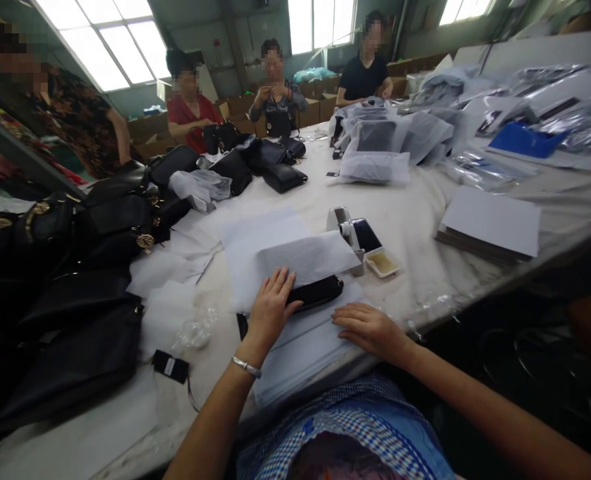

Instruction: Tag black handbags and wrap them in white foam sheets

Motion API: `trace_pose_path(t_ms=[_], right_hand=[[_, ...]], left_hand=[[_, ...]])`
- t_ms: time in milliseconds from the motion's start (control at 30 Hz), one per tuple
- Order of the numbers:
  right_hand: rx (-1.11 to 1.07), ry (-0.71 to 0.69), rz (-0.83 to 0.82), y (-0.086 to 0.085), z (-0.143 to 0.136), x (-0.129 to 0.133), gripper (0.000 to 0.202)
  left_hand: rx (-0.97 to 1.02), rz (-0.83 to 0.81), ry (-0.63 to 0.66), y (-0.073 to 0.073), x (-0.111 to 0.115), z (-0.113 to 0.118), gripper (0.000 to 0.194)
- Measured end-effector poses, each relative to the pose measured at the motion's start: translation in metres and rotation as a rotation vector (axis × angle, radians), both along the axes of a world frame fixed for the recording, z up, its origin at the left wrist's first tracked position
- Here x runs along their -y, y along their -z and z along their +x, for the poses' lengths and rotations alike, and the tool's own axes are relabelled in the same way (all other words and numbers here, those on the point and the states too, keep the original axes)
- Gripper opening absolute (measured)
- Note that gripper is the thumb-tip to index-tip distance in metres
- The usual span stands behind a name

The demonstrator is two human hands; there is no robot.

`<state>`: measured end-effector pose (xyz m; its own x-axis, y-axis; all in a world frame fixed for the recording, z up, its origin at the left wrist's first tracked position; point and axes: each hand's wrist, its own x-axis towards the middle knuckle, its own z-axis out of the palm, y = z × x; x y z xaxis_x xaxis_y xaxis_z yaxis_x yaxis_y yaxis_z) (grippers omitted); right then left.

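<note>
My left hand (271, 301) lies flat, fingers stretched out, on a white paper sheet (308, 259) that partly covers a black bag (318, 291). Most of the bag is hidden under this sheet and my hand. My right hand (368, 328) rests with extended fingers on a stack of white paper sheets (300, 363) at the table's near edge, just right of the bag. Neither hand grips anything. A tape dispenser (339, 220) stands beyond the sheet, with a dark phone-like object (366, 233) and a small white dish (382, 262) beside it.
Black handbags (100, 267) are heaped along the left, near a black tag (170, 367). A stack of white cards (492, 217) lies at right. Wrapped bags (375, 143) and a blue tray (528, 140) are farther back. Several people stand or sit around the far side.
</note>
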<state>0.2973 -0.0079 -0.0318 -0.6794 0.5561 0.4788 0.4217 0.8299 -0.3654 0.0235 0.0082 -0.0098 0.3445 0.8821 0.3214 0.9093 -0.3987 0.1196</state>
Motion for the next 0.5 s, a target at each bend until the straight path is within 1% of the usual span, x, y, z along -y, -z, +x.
trace_pose_path(t_ms=[100, 233, 333, 467, 500], right_hand=[[0.013, 0.077, 0.006, 0.013, -0.006, -0.001, 0.026], [0.069, 0.163, 0.115, 0.021, -0.021, -0.009, 0.023], [0.127, 0.191, 0.201, 0.022, -0.026, -0.015, 0.020], [0.157, 0.163, 0.257, 0.019, -0.028, -0.022, 0.017], [0.145, 0.157, 0.264, 0.017, -0.028, -0.024, 0.018]], left_hand=[[0.006, 0.006, -0.008, 0.000, -0.007, -0.006, 0.065], [-0.005, 0.005, 0.002, 0.000, -0.009, -0.010, 0.063], [-0.009, 0.011, 0.002, 0.001, -0.006, -0.009, 0.063], [-0.005, -0.007, -0.010, 0.000, -0.001, -0.005, 0.058], [-0.007, -0.018, -0.010, 0.000, 0.000, -0.004, 0.060]])
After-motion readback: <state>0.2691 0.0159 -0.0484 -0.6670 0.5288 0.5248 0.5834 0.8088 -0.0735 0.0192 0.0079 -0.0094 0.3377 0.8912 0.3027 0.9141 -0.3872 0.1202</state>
